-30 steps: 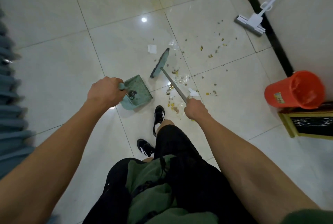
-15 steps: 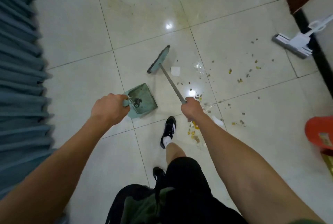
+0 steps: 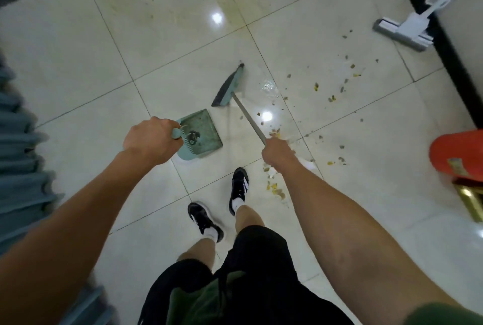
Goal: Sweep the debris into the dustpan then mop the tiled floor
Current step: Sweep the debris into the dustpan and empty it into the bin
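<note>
dustpan (image 3: 202, 131) teal-green | broom head (image 3: 228, 86) teal with dark bristles | broom handle (image 3: 248, 119) grey metal | floor tiles (image 3: 170, 24) glossy cream, dark grout | debris (image 3: 332, 98) yellow-brown specks | mop (image 3: 402, 33) white-grey | bucket (image 3: 457, 153) orange-red | shoes (image 3: 239, 188) black, white stripes | curtain (image 3: 18, 168) blue-grey pleats

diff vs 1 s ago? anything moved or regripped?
The broom head swung left across the tile, off the debris, and now sits just beyond the dustpan. The white paper scrap near the head is gone from view. The camera also shifted. Unchanged: left hand grips the dustpan handle, right hand grips the broom handle; mop by the wall.
</note>
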`<action>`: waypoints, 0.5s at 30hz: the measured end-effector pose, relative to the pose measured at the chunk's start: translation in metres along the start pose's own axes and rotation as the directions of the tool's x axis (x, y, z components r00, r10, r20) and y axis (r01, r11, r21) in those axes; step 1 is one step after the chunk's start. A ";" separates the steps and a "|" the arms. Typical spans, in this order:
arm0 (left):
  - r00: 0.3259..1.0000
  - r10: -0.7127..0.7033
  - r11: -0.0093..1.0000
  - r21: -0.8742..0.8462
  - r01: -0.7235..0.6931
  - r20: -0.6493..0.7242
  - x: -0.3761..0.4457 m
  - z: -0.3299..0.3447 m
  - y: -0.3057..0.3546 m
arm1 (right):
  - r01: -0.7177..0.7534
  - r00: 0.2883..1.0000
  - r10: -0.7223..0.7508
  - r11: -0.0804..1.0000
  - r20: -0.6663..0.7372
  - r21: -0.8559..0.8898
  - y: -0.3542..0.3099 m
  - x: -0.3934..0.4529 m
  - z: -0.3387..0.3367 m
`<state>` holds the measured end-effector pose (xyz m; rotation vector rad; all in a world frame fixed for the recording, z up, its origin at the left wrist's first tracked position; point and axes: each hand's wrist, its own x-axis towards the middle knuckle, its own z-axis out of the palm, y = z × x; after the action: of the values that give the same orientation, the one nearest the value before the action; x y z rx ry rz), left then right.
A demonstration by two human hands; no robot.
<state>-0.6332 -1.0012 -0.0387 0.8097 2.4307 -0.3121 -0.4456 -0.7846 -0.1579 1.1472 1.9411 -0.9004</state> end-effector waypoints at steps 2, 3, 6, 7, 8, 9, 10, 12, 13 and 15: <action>0.999 0.045 0.999 0.016 -0.045 0.008 0.007 -0.004 0.009 | -0.040 0.999 0.040 0.999 -0.014 0.001 0.029 -0.011 0.012; 0.997 0.071 0.997 0.026 -0.071 0.009 0.010 -0.006 0.013 | -0.063 0.998 0.062 0.998 -0.020 -0.008 0.041 -0.018 0.018; 0.988 0.151 0.988 0.039 -0.151 0.003 0.013 -0.009 0.022 | -0.114 0.993 0.113 0.993 -0.024 -0.022 0.070 -0.040 0.038; 0.984 0.179 0.983 0.042 -0.179 -0.001 0.013 -0.008 0.025 | -0.125 0.992 0.125 0.992 -0.029 -0.018 0.076 -0.049 0.045; 0.979 0.206 0.978 0.044 -0.205 -0.004 0.012 -0.007 0.027 | -0.141 0.989 0.141 0.990 -0.040 -0.012 0.080 -0.058 0.051; 0.973 0.231 0.972 0.045 -0.231 -0.001 0.010 -0.005 0.030 | -0.161 0.985 0.161 0.987 -0.056 -0.001 0.083 -0.067 0.058; 0.966 0.257 0.965 0.048 -0.257 0.004 0.009 -0.003 0.032 | -0.188 0.980 0.188 0.982 -0.071 0.011 0.085 -0.075 0.064; 0.951 0.308 0.949 0.067 -0.308 0.012 0.006 0.000 0.034 | -0.243 0.965 0.245 0.969 -0.090 0.034 0.089 -0.092 0.075; 0.943 0.333 0.940 0.079 -0.332 0.012 0.004 0.002 0.034 | -0.272 0.957 0.276 0.961 -0.094 0.048 0.090 -0.100 0.079; 0.926 0.378 0.921 0.098 -0.377 0.003 0.001 0.003 0.032 | -0.328 0.937 0.335 0.942 -0.104 0.074 0.096 -0.113 0.088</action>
<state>-0.6129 -0.9766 -0.0434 1.3036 2.2228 -0.2749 -0.2988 -0.8701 -0.1297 1.5348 1.7454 -0.7217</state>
